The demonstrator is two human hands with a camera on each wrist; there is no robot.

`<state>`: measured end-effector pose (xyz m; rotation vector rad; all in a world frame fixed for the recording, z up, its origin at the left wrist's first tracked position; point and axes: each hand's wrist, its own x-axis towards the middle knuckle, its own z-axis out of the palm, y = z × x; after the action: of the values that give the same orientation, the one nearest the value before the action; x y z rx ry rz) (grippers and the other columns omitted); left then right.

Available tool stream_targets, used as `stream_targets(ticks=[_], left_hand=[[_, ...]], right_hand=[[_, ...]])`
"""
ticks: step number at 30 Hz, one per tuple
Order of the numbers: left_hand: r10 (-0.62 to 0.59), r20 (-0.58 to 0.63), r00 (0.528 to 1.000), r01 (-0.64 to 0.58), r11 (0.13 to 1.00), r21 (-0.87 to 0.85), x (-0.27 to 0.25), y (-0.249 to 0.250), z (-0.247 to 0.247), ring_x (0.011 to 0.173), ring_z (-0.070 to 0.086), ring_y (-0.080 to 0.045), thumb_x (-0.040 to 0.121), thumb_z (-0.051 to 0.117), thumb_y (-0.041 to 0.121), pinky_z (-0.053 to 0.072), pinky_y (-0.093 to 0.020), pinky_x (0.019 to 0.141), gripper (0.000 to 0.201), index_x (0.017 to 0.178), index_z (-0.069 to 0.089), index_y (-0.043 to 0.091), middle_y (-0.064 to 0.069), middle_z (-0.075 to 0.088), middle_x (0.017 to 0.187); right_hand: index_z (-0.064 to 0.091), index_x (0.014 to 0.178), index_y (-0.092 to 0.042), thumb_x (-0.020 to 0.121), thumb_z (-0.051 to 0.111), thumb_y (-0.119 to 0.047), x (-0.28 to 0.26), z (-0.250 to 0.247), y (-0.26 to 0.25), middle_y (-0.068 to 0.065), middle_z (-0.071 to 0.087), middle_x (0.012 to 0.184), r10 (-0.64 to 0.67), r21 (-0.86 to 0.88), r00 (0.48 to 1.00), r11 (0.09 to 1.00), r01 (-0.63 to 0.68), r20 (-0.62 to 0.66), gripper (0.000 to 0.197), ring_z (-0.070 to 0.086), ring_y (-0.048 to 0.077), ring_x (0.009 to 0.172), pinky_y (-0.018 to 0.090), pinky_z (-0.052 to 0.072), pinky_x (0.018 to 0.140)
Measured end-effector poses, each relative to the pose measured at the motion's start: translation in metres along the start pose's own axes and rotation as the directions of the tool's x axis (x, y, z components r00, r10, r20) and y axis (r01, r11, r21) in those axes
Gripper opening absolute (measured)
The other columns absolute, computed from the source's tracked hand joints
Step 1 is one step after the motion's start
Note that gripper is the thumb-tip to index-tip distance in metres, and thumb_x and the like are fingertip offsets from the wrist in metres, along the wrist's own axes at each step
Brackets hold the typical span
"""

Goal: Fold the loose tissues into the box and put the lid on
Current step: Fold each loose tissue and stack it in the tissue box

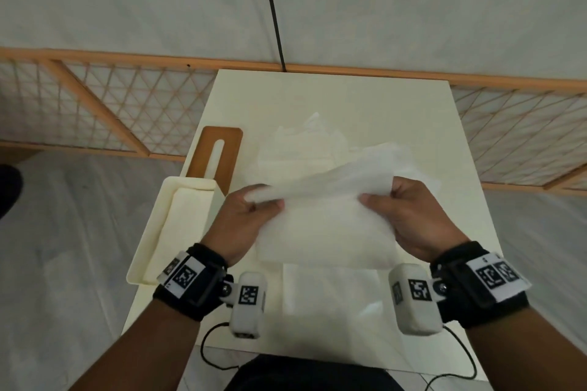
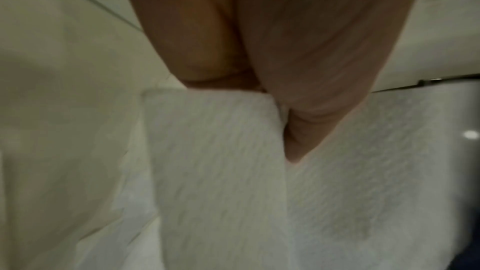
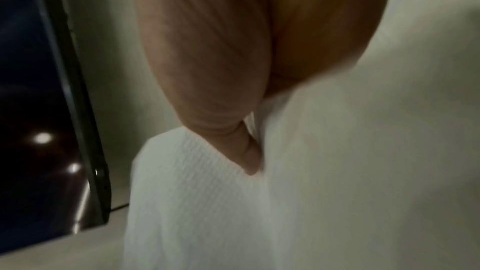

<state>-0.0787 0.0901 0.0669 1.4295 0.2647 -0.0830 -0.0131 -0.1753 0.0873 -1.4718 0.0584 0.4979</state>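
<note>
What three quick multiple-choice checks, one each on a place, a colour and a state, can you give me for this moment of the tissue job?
1. Where is the lid?
A. On the box
B. On the table beyond the box
C. In the right hand

2. What colour is the lid?
A. Brown
B. Blue
C. Green

3. How is the tissue held?
A. By the left hand alone
B. Pinched by both hands
C. By neither hand

Answers:
1 B: the lid lies flat on the table past the open box.
2 A: it is brown, with a long pale slot.
3 B: the left hand and right hand each pinch a side of the tissue.
</note>
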Motion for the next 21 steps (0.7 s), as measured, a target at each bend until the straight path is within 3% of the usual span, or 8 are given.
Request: stream_targets(ticks=[2,6,9,11,14,16,19,21], left_hand=[[-0.007,-0.019,1.000,0.007,1.000,-0.021,-0.002,0.006,-0.002,0.110,0.068,-0.031,0.089,0.065,0.010,0.051,-0.051,0.100,0.022,0.109,0.075,0.010,-0.014,0.073,0.114],[-0.002,-0.009,1.000,0.001,0.996,-0.084,-0.004,0.008,-0.007,0.112,0.067,-0.031,0.079,0.074,0.007,0.054,-0.043,0.095,0.025,0.101,0.079,0.017,-0.013,0.073,0.113],[-0.043,0.075,0.996,0.062,0.956,-0.286,-0.004,-0.001,-0.018,0.114,0.063,-0.039,0.070,0.068,0.012,0.049,-0.048,0.098,0.040,0.107,0.074,-0.002,-0.026,0.067,0.117],[-0.081,0.096,0.992,0.111,0.921,-0.375,-0.007,-0.002,-0.018,0.117,0.058,-0.044,0.074,0.075,0.030,0.049,-0.051,0.099,0.057,0.113,0.067,-0.011,-0.031,0.062,0.122],[-0.161,0.030,0.986,0.164,0.961,-0.224,-0.012,0.001,-0.010,0.104,0.068,-0.032,0.093,0.043,0.050,0.058,-0.038,0.082,0.061,0.080,0.078,0.001,-0.021,0.073,0.102],[-0.202,0.000,0.979,0.200,0.972,-0.127,-0.015,-0.002,-0.005,0.098,0.070,-0.027,0.099,0.032,0.050,0.055,-0.037,0.082,0.069,0.071,0.079,0.008,-0.017,0.075,0.098],[-0.167,-0.016,0.986,0.168,0.983,0.068,-0.017,-0.017,-0.008,0.093,0.066,-0.040,0.081,0.073,0.043,0.052,-0.046,0.091,0.028,0.082,0.081,0.016,-0.019,0.073,0.099],[-0.160,0.011,0.987,0.154,0.963,0.223,-0.020,-0.035,-0.013,0.084,0.061,-0.045,0.068,0.084,0.025,0.056,-0.046,0.088,0.022,0.089,0.080,0.020,-0.023,0.070,0.093]], right_hand=[[0.076,0.104,-0.002,0.090,0.063,0.005,-0.001,-0.005,0.005,0.025,0.072,0.109,-0.065,-0.004,0.998,0.998,0.065,-0.004,0.020,0.066,0.049,0.105,0.057,0.052,0.092],[0.079,0.094,-0.003,0.085,0.062,0.008,-0.009,-0.011,0.008,0.022,0.073,0.109,-0.135,0.073,0.989,0.989,0.131,0.064,0.022,0.068,0.039,0.103,0.045,0.055,0.084],[0.079,0.077,-0.002,0.077,0.056,0.016,-0.007,-0.026,0.017,0.021,0.071,0.113,-0.070,0.099,0.994,0.993,0.062,0.080,0.029,0.059,0.039,0.111,0.045,0.042,0.087],[0.076,0.079,0.006,0.069,0.060,-0.003,-0.005,-0.038,0.024,0.034,0.065,0.112,-0.030,0.155,0.993,0.988,0.012,0.118,0.021,0.052,0.038,0.110,0.048,0.030,0.090],[0.075,0.085,0.008,0.077,0.075,-0.024,-0.008,-0.038,0.029,0.031,0.067,0.110,0.040,0.138,0.990,0.989,-0.058,0.133,0.033,0.058,0.031,0.095,0.038,0.038,0.085],[0.076,0.086,0.004,0.081,0.075,-0.011,-0.010,-0.032,0.031,0.020,0.073,0.099,0.065,0.025,0.995,0.997,-0.067,0.080,0.016,0.065,0.023,0.083,0.030,0.046,0.077],[0.077,0.085,-0.007,0.073,0.079,0.007,-0.011,-0.033,0.040,0.017,0.073,0.092,0.088,-0.124,0.994,0.989,-0.080,0.061,0.018,0.064,0.018,0.074,0.029,0.045,0.073],[0.077,0.086,-0.010,0.072,0.080,0.006,-0.012,-0.038,0.052,0.021,0.073,0.098,0.128,-0.162,0.991,0.980,-0.119,0.047,0.022,0.063,0.025,0.074,0.035,0.045,0.071]])
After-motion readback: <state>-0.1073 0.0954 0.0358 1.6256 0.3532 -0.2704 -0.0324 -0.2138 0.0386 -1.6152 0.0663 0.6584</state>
